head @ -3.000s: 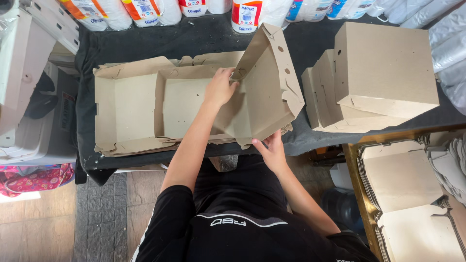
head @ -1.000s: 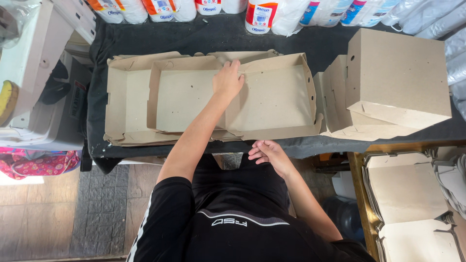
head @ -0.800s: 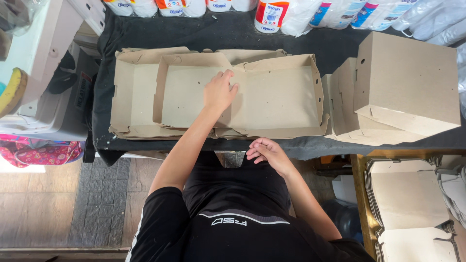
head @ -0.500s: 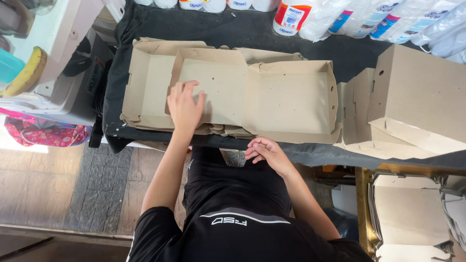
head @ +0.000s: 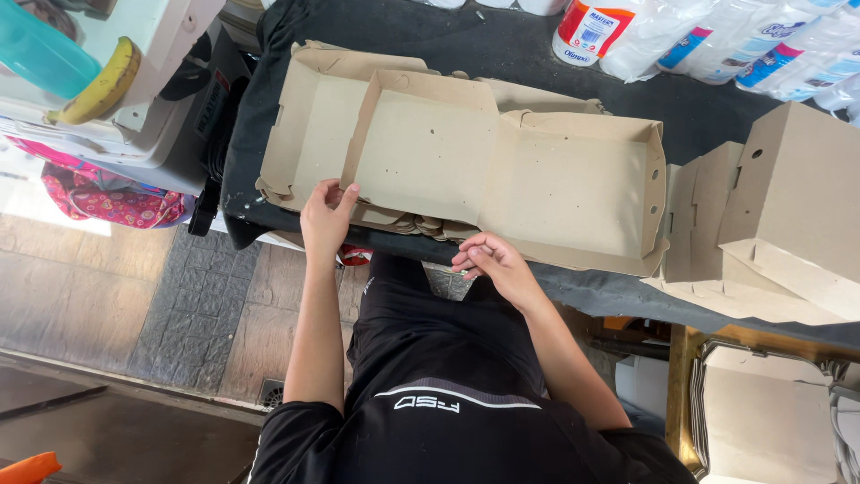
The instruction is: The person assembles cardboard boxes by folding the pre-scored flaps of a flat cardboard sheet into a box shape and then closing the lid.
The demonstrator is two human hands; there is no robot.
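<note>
An open brown cardboard box (head: 502,170) lies flat on top of a stack of unfolded box blanks (head: 309,134) on a black-covered table (head: 528,49). My left hand (head: 326,218) rests at the stack's near left corner, fingers on the front-left flap of the open box. My right hand (head: 491,263) sits at the table's near edge, fingers curled against the front edge of the box. Neither hand has the box lifted.
Folded cardboard boxes (head: 779,215) stand at the right of the table. White bottles and wrapped packs (head: 717,40) line the far edge. A white unit with a banana (head: 100,85) is at the left. More flat cardboard (head: 770,421) lies low at the right.
The raised box lid has been laid flat open. My left hand slid from the box's middle to its near left corner. My right hand stayed at the front edge.
</note>
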